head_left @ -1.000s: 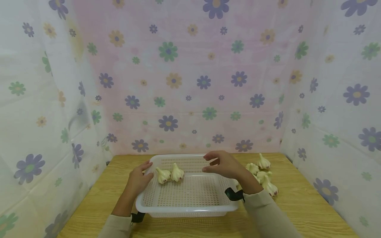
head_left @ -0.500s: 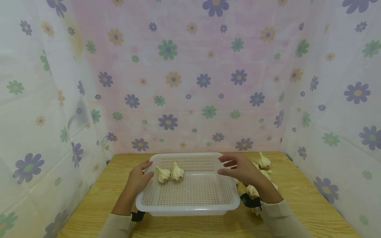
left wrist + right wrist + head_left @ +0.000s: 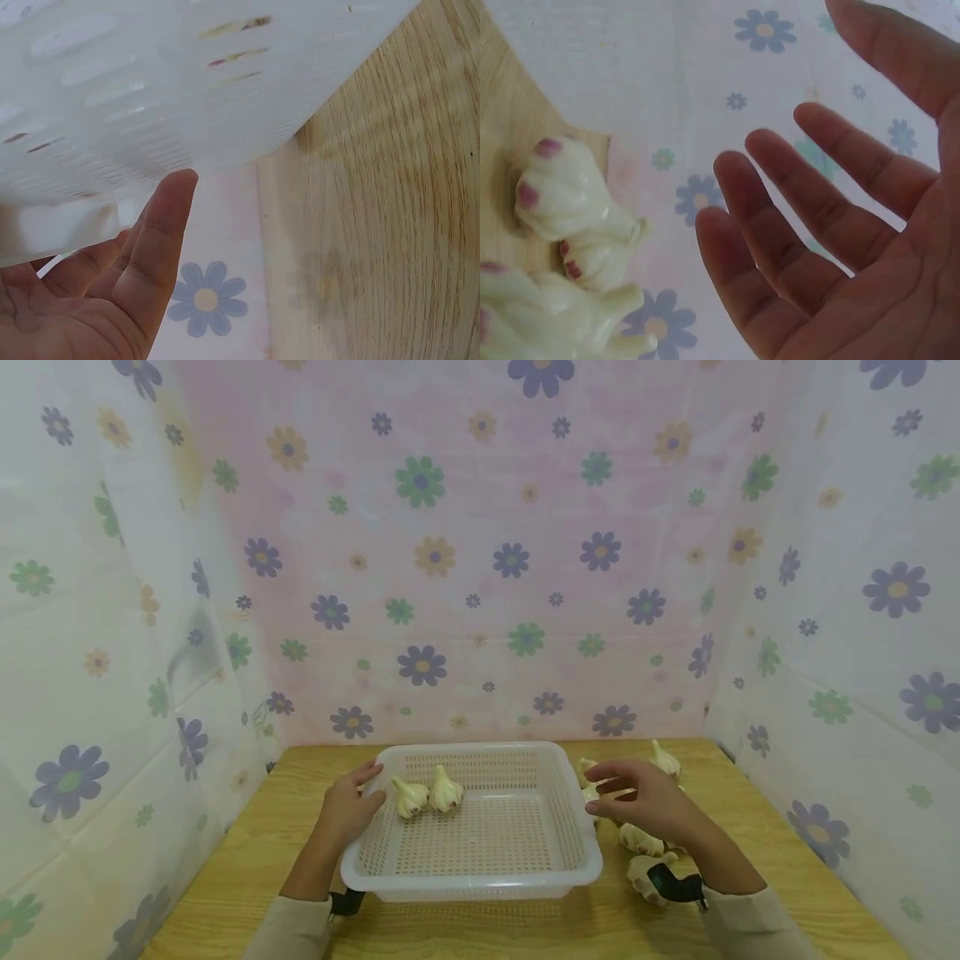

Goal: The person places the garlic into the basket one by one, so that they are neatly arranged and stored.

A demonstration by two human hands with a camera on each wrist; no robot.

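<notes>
My left hand (image 3: 349, 807) grips the left rim of a white slotted plastic basket (image 3: 472, 883). The thumb lies over the rim, and in the left wrist view fingers (image 3: 154, 255) reach under it against the outer wall. Two garlic bulbs, one leaning left (image 3: 410, 798) and one upright (image 3: 446, 792), lie inside at the basket's left back. To the right of the basket, my right hand (image 3: 648, 797) hovers over several more garlic bulbs (image 3: 640, 841), partly hiding them. Its fingers are spread and loosely bent, with nothing between them. In the right wrist view, garlic bulbs (image 3: 566, 191) lie beyond the fingertips.
The basket stands on a wood-grain table (image 3: 247, 860). Flower-patterned cloth (image 3: 480, 527) hangs at the back and both sides. One garlic bulb (image 3: 665, 760) lies at the back right and another (image 3: 647, 878) near the basket's front right corner.
My right hand has moved right, from over the basket, past its right rim, to above the garlic bulbs on the table. The left hand and the basket stay in place.
</notes>
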